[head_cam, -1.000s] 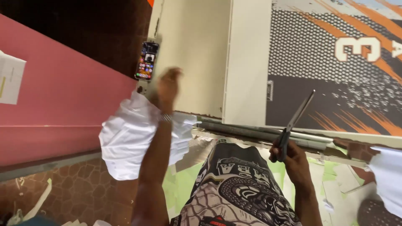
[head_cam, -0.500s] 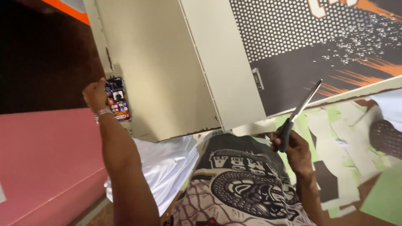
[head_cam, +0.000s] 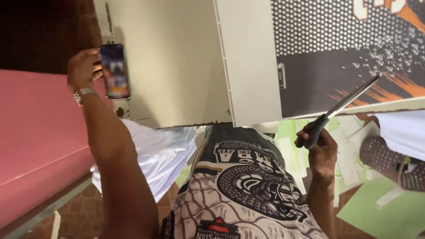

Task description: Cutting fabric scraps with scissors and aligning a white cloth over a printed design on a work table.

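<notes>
A broad pink board (head_cam: pixel 35 146) fills the left edge, sloping down over a brown patterned floor (head_cam: pixel 82 208). Just to its right the person's left hand (head_cam: pixel 82 68), a silver metal watch (head_cam: pixel 83 93) at the wrist, is raised against a cream painted panel (head_cam: pixel 172 62), its grip closed around the edge of a dark-framed smartphone with a lit, blurred screen (head_cam: pixel 115 71). Below the forearm a crumpled white plastic sheet (head_cam: pixel 155 152) lies beside the person's black-and-white patterned shirt (head_cam: pixel 248 186), which blocks the middle of the floor. Past a pale vertical post (head_cam: pixel 248 62), a printed banner of grey dots and orange streaks (head_cam: pixel 349 48) covers the wall. The right hand (head_cam: pixel 321 148) hangs low in front of it, its grip wrapped tight on the dark handles of long steel scissors (head_cam: pixel 343 106), blades pointing up and right across the banner's lower edge. Pale green and white paper offcuts (head_cam: pixel 301 150) litter the floor behind that hand. At the far right another person's perforated dark shoe (head_cam: pixel 389 161) and white garment (head_cam: pixel 405 132) stand among the offcuts.
</notes>
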